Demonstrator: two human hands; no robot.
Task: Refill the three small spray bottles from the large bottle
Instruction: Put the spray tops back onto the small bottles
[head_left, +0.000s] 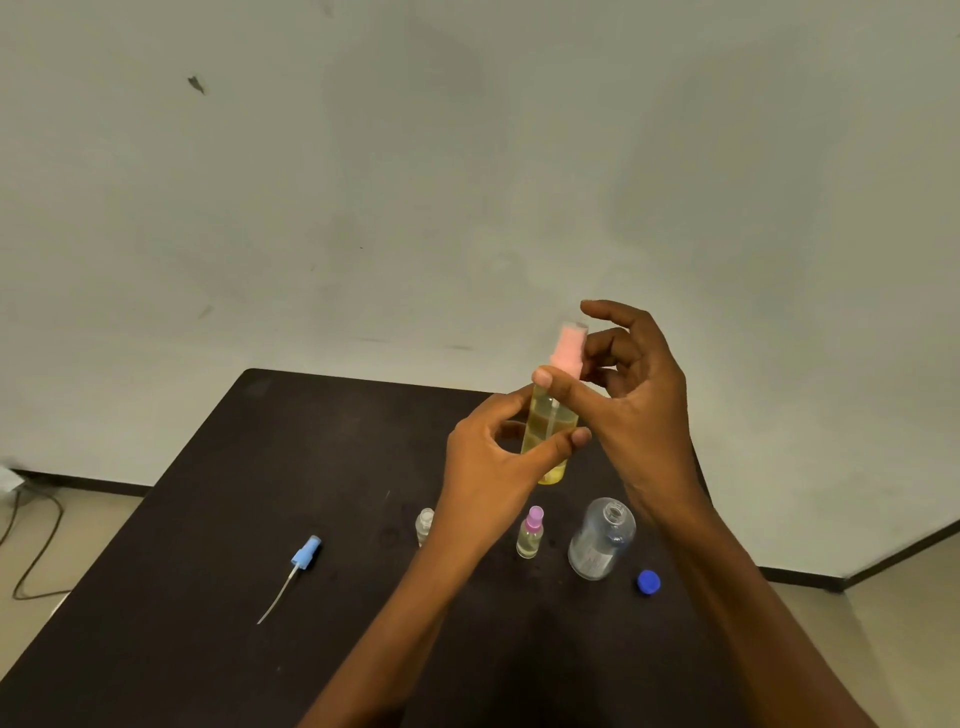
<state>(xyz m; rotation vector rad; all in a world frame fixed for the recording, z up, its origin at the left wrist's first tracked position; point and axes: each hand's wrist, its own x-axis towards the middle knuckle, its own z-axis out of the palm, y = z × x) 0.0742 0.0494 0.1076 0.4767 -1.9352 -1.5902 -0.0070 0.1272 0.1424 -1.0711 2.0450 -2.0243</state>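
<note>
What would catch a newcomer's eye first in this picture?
Above the dark table, the left hand grips a small clear spray bottle of yellow liquid while the right hand pinches its pink top. On the table stands a large clear plastic bottle, uncapped, its blue round cap beside it; a loose blue spray head lies far left.
</note>
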